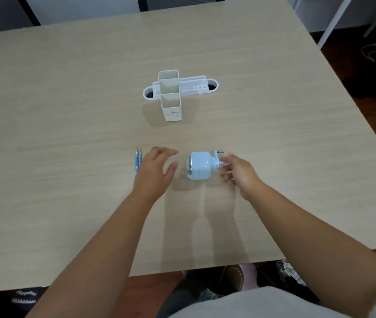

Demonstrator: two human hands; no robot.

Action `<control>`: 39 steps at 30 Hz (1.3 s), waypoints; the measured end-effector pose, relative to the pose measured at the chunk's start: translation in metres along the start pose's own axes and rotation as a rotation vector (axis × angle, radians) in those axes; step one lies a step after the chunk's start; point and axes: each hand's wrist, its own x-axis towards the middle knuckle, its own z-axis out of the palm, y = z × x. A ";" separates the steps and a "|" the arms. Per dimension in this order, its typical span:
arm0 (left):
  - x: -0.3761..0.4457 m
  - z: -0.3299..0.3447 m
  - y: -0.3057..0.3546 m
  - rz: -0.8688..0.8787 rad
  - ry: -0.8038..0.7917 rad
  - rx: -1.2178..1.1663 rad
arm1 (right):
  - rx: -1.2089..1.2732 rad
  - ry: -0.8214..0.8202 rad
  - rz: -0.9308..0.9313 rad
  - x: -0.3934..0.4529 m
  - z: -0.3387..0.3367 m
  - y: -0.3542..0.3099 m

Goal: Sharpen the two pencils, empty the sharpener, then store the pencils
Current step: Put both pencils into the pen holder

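A light blue crank sharpener (199, 165) stands on the table, its crank handle (219, 154) pointing right. Two blue pencils (137, 160) lie side by side to its left, tips pointing away from me. My left hand (156, 173) hovers between the pencils and the sharpener, fingers spread, covering the pencils' near ends. My right hand (239, 174) is just right of the sharpener with fingers apart, fingertips close to the crank, holding nothing. A white pen holder (171, 95) with open compartments stands farther back.
The light wood table (67, 134) ends at its near edge just in front of my body and at its right edge beyond the sharpener. A chair and a white table leg (334, 21) stand past the far edge. Shoes and clutter lie on the floor below.
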 end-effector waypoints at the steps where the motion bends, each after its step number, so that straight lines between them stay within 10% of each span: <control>1: -0.002 -0.008 -0.015 -0.081 0.022 0.019 | -0.003 0.032 -0.024 -0.002 -0.002 -0.003; 7: -0.023 -0.036 -0.097 -0.544 -0.088 0.054 | -0.097 0.170 -0.248 -0.014 0.001 -0.021; 17: -0.021 -0.023 -0.102 -0.606 -0.082 -0.056 | -0.288 -0.079 -0.680 -0.042 0.096 -0.049; 25: -0.024 -0.031 -0.114 -0.650 -0.132 -0.017 | -0.817 -0.154 -0.513 -0.003 0.184 -0.026; 39: -0.033 -0.063 -0.130 -0.833 -0.049 -0.428 | -0.912 -0.026 -0.160 0.038 0.241 -0.017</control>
